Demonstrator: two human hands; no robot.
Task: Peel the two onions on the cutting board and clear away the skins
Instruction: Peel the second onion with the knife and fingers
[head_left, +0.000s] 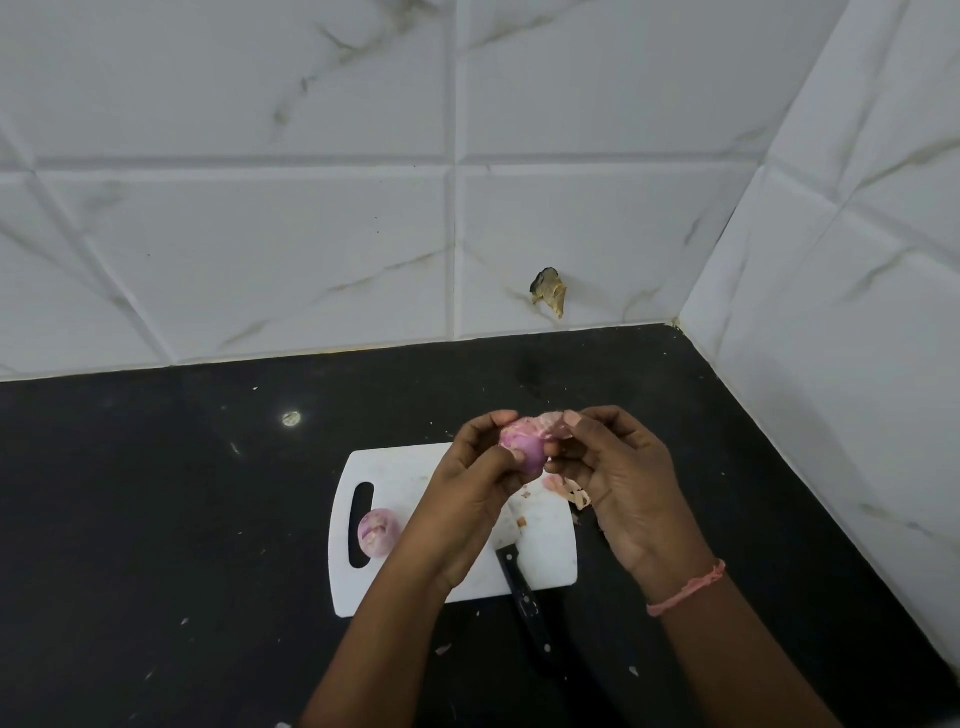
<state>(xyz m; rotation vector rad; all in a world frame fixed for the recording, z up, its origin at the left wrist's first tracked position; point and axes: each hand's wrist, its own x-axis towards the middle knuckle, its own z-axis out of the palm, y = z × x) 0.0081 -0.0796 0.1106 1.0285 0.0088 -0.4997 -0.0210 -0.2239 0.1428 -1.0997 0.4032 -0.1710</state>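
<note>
Left hand (480, 467) grips a small purple onion (522, 449) above the white plastic cutting board (415, 467); right hand (618, 478) pinches its papery skin (553, 422), partly stripped. Second purple onion (378, 532) lies on the board, apparently unpeeled. Skin scraps (571, 491) remain uncleared.

Black counter (156, 493) bears cutting board (415, 467), knife (524, 597).

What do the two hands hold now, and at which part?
The left hand grips the onion round its body; the right hand pinches a loose skin at its top.
</note>
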